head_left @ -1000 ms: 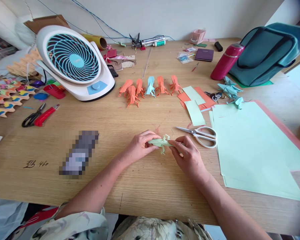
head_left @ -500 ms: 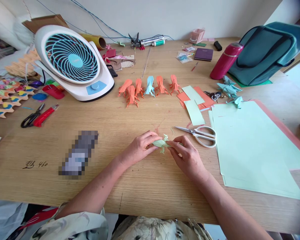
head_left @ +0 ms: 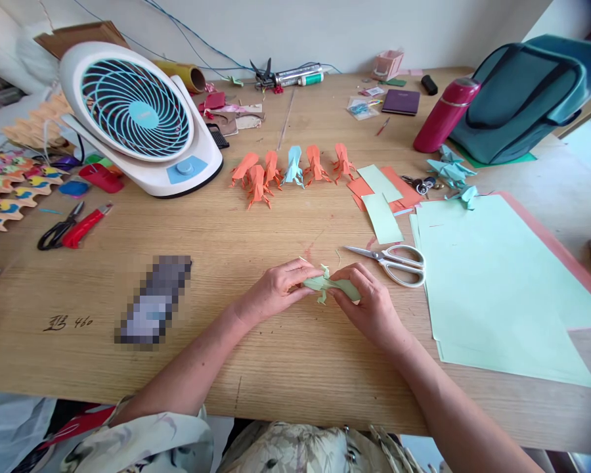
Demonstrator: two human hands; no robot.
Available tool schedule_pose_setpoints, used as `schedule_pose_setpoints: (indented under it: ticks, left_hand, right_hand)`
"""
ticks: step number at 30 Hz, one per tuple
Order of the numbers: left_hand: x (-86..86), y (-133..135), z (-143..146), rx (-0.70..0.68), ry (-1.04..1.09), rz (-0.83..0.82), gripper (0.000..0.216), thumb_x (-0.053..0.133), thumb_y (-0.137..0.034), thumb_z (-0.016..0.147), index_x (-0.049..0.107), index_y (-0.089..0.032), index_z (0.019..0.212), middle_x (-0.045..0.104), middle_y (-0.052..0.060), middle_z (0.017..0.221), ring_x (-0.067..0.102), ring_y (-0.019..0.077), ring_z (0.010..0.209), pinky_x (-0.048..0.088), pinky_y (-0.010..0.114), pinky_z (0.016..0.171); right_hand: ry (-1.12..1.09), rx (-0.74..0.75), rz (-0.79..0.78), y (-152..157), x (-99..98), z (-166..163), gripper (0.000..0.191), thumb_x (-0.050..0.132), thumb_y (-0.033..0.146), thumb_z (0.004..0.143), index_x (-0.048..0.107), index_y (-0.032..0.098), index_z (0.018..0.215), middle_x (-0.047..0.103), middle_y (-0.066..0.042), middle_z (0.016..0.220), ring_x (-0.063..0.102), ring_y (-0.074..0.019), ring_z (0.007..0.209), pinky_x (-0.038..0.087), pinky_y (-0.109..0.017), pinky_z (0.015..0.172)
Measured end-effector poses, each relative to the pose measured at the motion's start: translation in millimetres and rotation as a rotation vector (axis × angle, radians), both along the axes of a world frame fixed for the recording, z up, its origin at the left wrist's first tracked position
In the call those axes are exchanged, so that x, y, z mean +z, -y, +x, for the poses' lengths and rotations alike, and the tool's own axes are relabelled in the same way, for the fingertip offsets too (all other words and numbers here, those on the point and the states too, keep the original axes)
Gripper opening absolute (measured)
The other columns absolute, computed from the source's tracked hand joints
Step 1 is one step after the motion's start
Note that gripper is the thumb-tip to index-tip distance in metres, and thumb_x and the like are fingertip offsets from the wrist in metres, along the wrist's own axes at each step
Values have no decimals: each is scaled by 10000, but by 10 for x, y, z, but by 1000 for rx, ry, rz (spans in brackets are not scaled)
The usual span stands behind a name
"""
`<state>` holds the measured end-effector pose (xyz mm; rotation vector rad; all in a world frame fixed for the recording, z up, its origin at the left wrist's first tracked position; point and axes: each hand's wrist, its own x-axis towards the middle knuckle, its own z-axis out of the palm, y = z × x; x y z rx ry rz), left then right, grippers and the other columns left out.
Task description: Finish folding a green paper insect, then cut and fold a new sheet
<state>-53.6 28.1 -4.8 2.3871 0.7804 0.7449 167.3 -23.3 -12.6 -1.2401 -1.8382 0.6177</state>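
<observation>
Between both hands is a light green folded paper figure point(head_left: 345, 288), with small legs sticking out at its middle. My left hand point(head_left: 282, 289) pinches its left end between thumb and fingers. My right hand point(head_left: 369, 303) grips the wider right part, thumb below and fingers on top. Fingers cover parts of both ends. Beyond the hands stands a group of orange folded paper figures point(head_left: 314, 163) with a light blue one point(head_left: 294, 165) among them. White-handled scissors point(head_left: 398, 265) lie just beyond my right hand, near green paper strips point(head_left: 383, 218).
Large light green sheets point(head_left: 497, 289) cover the table's right side. A white fan point(head_left: 197, 174) stands at back left, with black scissors point(head_left: 59, 230) and a red cutter point(head_left: 86, 225) before it. A blurred phone point(head_left: 152, 299) lies left. A pink bottle point(head_left: 446, 115) and teal bag point(head_left: 522, 105) stand back right.
My right hand has shifted its grip, and more of the green figure's wide right part now shows between thumb and fingers. My left hand stays about where it was. The view has tilted slightly.
</observation>
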Motion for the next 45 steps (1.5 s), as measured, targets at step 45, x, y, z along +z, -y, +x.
schedule_pose_setpoints:
  ticks: [45]
  left_hand:
    - [101,97,34,-58,-86,475,383,581,-52,919,556,-175,1281,710,79,1152,672,163,1018,557,322,921]
  right_hand:
    - [-519,100,-729,-52,101,85,313,670,432,877,656,200,1087,700,-16,807,680,-184,760,524,-318,764]
